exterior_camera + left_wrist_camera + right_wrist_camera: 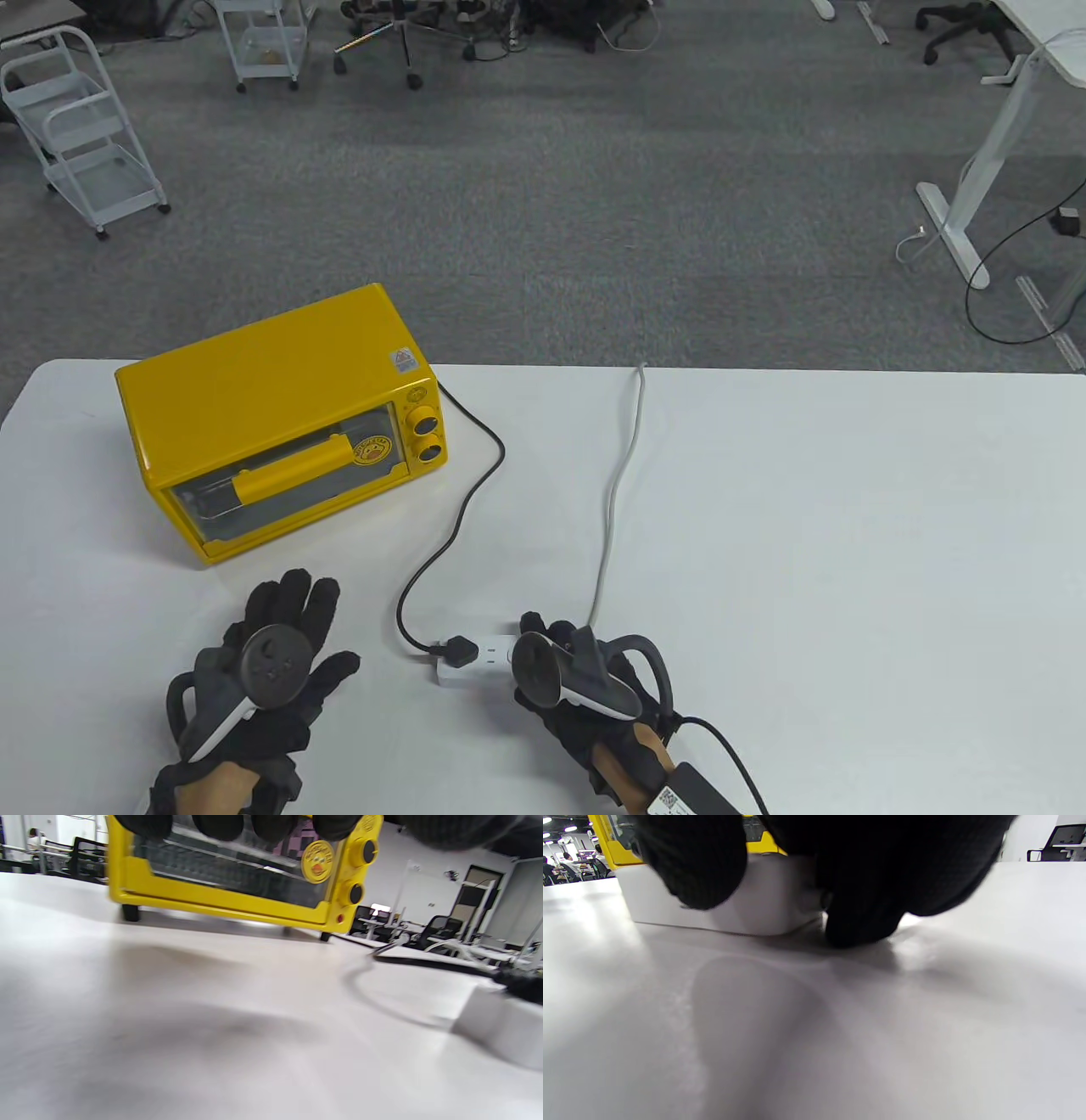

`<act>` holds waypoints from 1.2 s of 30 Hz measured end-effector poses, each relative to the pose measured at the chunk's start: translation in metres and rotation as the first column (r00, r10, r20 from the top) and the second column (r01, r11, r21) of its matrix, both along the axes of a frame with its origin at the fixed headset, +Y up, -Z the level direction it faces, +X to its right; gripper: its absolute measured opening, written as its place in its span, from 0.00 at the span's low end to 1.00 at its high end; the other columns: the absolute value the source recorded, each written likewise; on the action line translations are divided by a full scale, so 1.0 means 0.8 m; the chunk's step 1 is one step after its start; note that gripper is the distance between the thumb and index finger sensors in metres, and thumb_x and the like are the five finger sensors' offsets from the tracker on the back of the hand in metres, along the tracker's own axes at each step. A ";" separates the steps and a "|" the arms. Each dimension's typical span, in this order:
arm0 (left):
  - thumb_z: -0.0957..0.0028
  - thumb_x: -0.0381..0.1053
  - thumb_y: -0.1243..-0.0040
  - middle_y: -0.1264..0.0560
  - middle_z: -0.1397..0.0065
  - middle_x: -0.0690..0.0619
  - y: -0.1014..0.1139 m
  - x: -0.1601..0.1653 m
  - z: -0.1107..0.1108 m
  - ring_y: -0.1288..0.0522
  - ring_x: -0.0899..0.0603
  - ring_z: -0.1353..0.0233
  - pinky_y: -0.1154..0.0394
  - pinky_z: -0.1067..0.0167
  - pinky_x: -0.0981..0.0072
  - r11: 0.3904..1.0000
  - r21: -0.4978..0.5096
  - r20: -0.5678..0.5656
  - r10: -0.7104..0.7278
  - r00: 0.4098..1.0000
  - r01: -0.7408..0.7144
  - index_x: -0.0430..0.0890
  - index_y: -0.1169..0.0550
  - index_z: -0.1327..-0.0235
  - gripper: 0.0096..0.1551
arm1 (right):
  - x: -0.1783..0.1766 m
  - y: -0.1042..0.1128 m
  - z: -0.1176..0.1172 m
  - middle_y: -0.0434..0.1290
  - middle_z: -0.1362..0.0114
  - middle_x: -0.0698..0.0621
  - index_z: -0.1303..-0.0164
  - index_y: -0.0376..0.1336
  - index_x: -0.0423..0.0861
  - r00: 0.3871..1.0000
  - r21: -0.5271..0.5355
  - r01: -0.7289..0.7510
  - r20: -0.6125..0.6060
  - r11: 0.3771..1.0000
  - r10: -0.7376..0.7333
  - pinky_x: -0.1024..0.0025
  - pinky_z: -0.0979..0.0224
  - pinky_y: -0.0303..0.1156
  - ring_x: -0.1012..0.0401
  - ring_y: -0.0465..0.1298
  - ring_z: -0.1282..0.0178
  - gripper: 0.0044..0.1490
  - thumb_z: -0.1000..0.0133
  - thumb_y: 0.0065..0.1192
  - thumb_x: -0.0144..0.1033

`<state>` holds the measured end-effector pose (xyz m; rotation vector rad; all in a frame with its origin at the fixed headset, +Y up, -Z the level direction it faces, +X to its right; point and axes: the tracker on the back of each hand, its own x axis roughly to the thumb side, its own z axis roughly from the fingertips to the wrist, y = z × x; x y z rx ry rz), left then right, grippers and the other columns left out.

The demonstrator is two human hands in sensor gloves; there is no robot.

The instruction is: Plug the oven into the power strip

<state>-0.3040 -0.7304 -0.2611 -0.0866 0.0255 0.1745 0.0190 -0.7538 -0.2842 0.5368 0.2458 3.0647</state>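
A yellow toaster oven stands at the table's back left. Its black cord curls to a black plug that sits on the left end of the white power strip. My right hand grips the strip's right end; in the right wrist view my fingers press against the power strip's side. My left hand lies flat and spread on the table, left of the strip and in front of the oven, holding nothing. The strip and plug show at the left wrist view's right.
The strip's white cable runs from my right hand to the far table edge. The white table spreads to the right. Beyond it are grey carpet, white carts and a desk leg.
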 end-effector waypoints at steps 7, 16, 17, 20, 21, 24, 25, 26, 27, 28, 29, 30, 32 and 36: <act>0.62 0.74 0.54 0.56 0.06 0.49 -0.023 -0.017 -0.007 0.55 0.30 0.09 0.48 0.22 0.26 0.995 -0.104 -0.014 0.004 1.000 -0.005 0.60 0.49 0.14 0.57 | 0.013 0.005 0.008 0.66 0.20 0.40 0.16 0.50 0.46 1.000 -0.008 0.012 0.006 1.000 -0.012 0.51 0.34 0.75 0.52 0.80 0.37 0.54 0.50 0.63 0.56; 0.63 0.74 0.55 0.57 0.06 0.49 -0.030 -0.008 -0.010 0.55 0.31 0.09 0.49 0.22 0.26 0.991 -0.130 0.022 -0.020 1.000 0.023 0.60 0.48 0.14 0.57 | 0.058 0.027 0.009 0.63 0.18 0.39 0.16 0.49 0.46 0.995 0.027 0.055 0.081 0.998 -0.058 0.48 0.32 0.74 0.49 0.79 0.33 0.53 0.49 0.61 0.57; 0.63 0.74 0.55 0.57 0.06 0.49 -0.030 -0.008 -0.010 0.55 0.31 0.09 0.49 0.22 0.26 0.991 -0.128 0.024 -0.023 0.999 0.026 0.60 0.48 0.14 0.57 | 0.064 0.030 0.009 0.63 0.18 0.39 0.16 0.49 0.46 0.993 0.036 0.065 0.093 0.997 -0.068 0.47 0.31 0.73 0.49 0.78 0.32 0.53 0.49 0.60 0.57; 0.63 0.74 0.55 0.57 0.06 0.49 -0.028 -0.005 -0.010 0.56 0.31 0.09 0.49 0.22 0.26 0.992 -0.119 0.033 -0.027 0.999 0.031 0.60 0.48 0.14 0.57 | 0.097 0.037 0.007 0.61 0.16 0.39 0.16 0.49 0.47 0.982 0.076 0.100 0.153 0.992 -0.111 0.43 0.27 0.69 0.45 0.74 0.27 0.53 0.49 0.60 0.58; 0.63 0.74 0.55 0.57 0.06 0.49 -0.028 -0.005 -0.010 0.56 0.31 0.09 0.49 0.22 0.26 0.992 -0.119 0.035 -0.027 0.999 0.031 0.60 0.49 0.14 0.57 | 0.108 0.038 0.007 0.60 0.15 0.39 0.16 0.49 0.47 0.979 0.087 0.103 0.167 0.991 -0.116 0.41 0.27 0.68 0.44 0.73 0.25 0.53 0.49 0.60 0.58; 0.63 0.74 0.55 0.57 0.06 0.49 -0.029 -0.003 -0.011 0.56 0.31 0.09 0.49 0.22 0.26 0.992 -0.121 0.041 -0.029 0.999 0.033 0.60 0.49 0.14 0.57 | 0.140 0.036 0.009 0.57 0.14 0.38 0.16 0.48 0.47 0.970 0.101 0.102 0.212 0.990 -0.122 0.36 0.25 0.65 0.39 0.67 0.20 0.53 0.48 0.59 0.58; 0.63 0.74 0.55 0.57 0.06 0.49 -0.029 -0.003 -0.012 0.56 0.31 0.09 0.49 0.22 0.26 0.992 -0.123 0.041 -0.031 0.999 0.036 0.60 0.49 0.14 0.57 | 0.150 0.036 0.010 0.56 0.13 0.38 0.16 0.48 0.47 0.966 0.098 0.105 0.225 0.990 -0.124 0.34 0.24 0.64 0.38 0.66 0.19 0.53 0.48 0.59 0.58; 0.63 0.74 0.55 0.58 0.06 0.49 -0.029 -0.002 -0.012 0.56 0.31 0.09 0.49 0.22 0.26 0.991 -0.126 0.043 -0.032 0.999 0.037 0.60 0.49 0.14 0.57 | 0.161 0.035 0.011 0.55 0.13 0.38 0.16 0.48 0.47 0.962 0.096 0.107 0.243 0.990 -0.127 0.33 0.24 0.62 0.37 0.64 0.17 0.53 0.48 0.59 0.58; 0.63 0.74 0.55 0.58 0.06 0.50 -0.030 -0.002 -0.012 0.56 0.31 0.09 0.49 0.22 0.26 0.991 -0.127 0.044 -0.031 0.999 0.036 0.60 0.49 0.14 0.57 | 0.168 0.035 0.012 0.54 0.12 0.38 0.16 0.48 0.47 0.959 0.098 0.108 0.251 0.989 -0.130 0.32 0.24 0.61 0.36 0.63 0.17 0.54 0.48 0.59 0.58; 0.63 0.74 0.55 0.57 0.06 0.50 -0.029 -0.002 -0.012 0.56 0.31 0.09 0.49 0.22 0.26 0.991 -0.127 0.045 -0.032 0.998 0.038 0.60 0.48 0.14 0.57 | 0.178 0.035 0.013 0.54 0.12 0.38 0.15 0.48 0.47 0.954 0.099 0.115 0.265 0.988 -0.138 0.31 0.24 0.61 0.35 0.62 0.16 0.54 0.48 0.59 0.58; 0.63 0.74 0.55 0.57 0.06 0.50 -0.029 -0.002 -0.012 0.56 0.31 0.09 0.49 0.22 0.26 0.991 -0.128 0.047 -0.034 0.998 0.040 0.60 0.49 0.14 0.57 | 0.184 0.034 0.014 0.53 0.12 0.37 0.15 0.47 0.46 0.951 0.099 0.121 0.275 0.988 -0.144 0.29 0.24 0.59 0.34 0.60 0.16 0.54 0.48 0.58 0.58; 0.63 0.74 0.55 0.58 0.06 0.49 -0.029 -0.001 -0.012 0.56 0.31 0.09 0.50 0.22 0.26 0.991 -0.129 0.048 -0.035 0.998 0.041 0.60 0.49 0.14 0.57 | 0.193 0.034 0.015 0.52 0.12 0.37 0.15 0.47 0.47 0.946 0.099 0.126 0.289 0.987 -0.149 0.28 0.24 0.58 0.33 0.59 0.15 0.54 0.48 0.58 0.58; 0.63 0.74 0.55 0.58 0.06 0.50 -0.028 -0.002 -0.012 0.56 0.31 0.09 0.50 0.22 0.26 0.991 -0.129 0.048 -0.035 0.998 0.041 0.60 0.49 0.14 0.57 | 0.207 0.033 0.016 0.51 0.11 0.38 0.15 0.47 0.47 0.939 0.101 0.127 0.308 0.987 -0.153 0.26 0.24 0.57 0.31 0.56 0.14 0.54 0.48 0.58 0.58; 0.63 0.74 0.55 0.57 0.06 0.49 -0.029 -0.001 -0.012 0.56 0.31 0.09 0.49 0.22 0.26 0.992 -0.121 0.056 -0.040 0.998 0.046 0.60 0.48 0.14 0.57 | 0.232 0.022 0.010 0.48 0.11 0.37 0.15 0.46 0.47 0.915 0.109 0.158 0.359 0.981 -0.187 0.23 0.25 0.54 0.29 0.52 0.14 0.54 0.48 0.58 0.59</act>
